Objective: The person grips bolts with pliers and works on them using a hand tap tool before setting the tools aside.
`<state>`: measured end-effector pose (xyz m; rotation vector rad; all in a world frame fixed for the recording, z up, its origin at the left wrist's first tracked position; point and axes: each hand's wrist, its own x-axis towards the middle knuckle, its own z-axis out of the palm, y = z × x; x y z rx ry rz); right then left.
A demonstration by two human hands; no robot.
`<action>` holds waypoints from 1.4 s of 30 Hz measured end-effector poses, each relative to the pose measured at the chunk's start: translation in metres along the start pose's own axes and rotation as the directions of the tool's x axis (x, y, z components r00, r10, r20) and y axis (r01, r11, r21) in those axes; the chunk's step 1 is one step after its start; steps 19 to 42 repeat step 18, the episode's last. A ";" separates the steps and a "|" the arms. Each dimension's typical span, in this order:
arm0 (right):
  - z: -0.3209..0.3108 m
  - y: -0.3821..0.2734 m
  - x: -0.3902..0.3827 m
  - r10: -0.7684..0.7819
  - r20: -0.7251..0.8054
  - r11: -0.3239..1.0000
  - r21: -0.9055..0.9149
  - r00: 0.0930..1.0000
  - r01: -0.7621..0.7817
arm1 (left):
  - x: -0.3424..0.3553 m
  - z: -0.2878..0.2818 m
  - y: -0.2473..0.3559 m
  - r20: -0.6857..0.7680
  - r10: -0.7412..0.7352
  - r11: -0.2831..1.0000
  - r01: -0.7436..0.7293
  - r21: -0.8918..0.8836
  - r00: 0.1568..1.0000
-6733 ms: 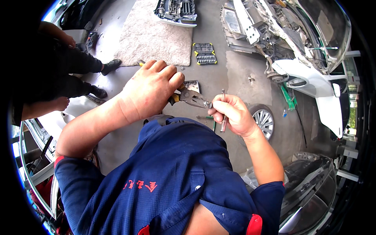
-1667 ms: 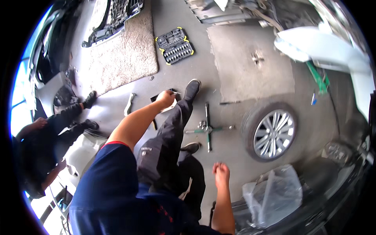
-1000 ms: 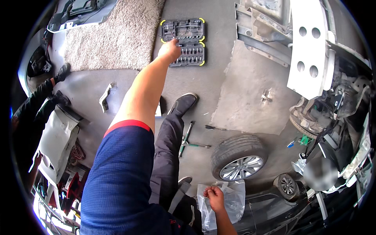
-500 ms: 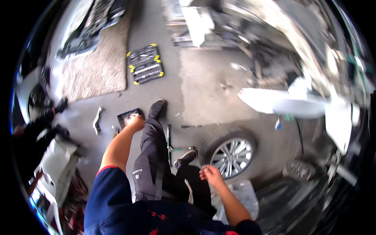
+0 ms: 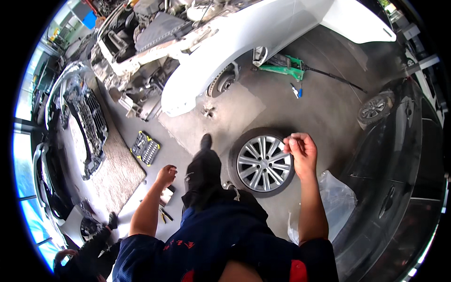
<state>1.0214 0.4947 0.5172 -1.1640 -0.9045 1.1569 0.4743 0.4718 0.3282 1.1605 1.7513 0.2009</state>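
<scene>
My right hand (image 5: 301, 149) is raised over the right edge of a car wheel (image 5: 264, 163) lying flat on the floor. Its thumb and fingers are pinched together; whatever small thing may be between them I cannot make out. To the left of my leg hangs my left hand (image 5: 166, 175), fingers loosely bent and a little apart, with nothing visible in it. Below that hand, a small box (image 5: 166, 196) and pliers (image 5: 165, 214) lie on the floor, partly covered by my arm. The wheel has a silver spoked rim and a black tyre.
A white car (image 5: 263, 33) with its front stripped and a bare brake disc (image 5: 220, 85) stands ahead, beside a green floor jack (image 5: 286, 68). An open tool case (image 5: 145, 148) and a removed bumper (image 5: 84, 117) lie left. A dark car (image 5: 390, 188) and plastic sheeting (image 5: 336, 202) are right.
My view has swung right and lifted, bringing the white car and the jack into sight. My right hand has risen from beside the wheel to over its edge. I have stepped forward.
</scene>
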 end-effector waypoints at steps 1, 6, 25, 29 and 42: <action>0.004 -0.002 0.018 -0.025 0.017 0.997 0.070 1.000 0.024 | 0.013 -0.005 0.031 -0.018 0.083 0.993 -0.081 0.091 0.996; 0.022 -0.019 0.121 -0.119 0.074 0.962 0.256 0.990 0.097 | 0.068 -0.001 0.227 0.098 0.353 0.932 -0.359 0.050 0.930; -0.007 -0.074 0.374 -0.302 0.067 0.938 -0.155 0.951 0.309 | 0.215 0.062 0.451 0.634 0.269 0.912 -0.403 0.075 0.725; -0.007 -0.074 0.374 -0.302 0.067 0.938 -0.155 0.951 0.309 | 0.215 0.062 0.451 0.634 0.269 0.912 -0.403 0.075 0.725; -0.007 -0.074 0.374 -0.302 0.067 0.938 -0.155 0.951 0.309 | 0.215 0.062 0.451 0.634 0.269 0.912 -0.403 0.075 0.725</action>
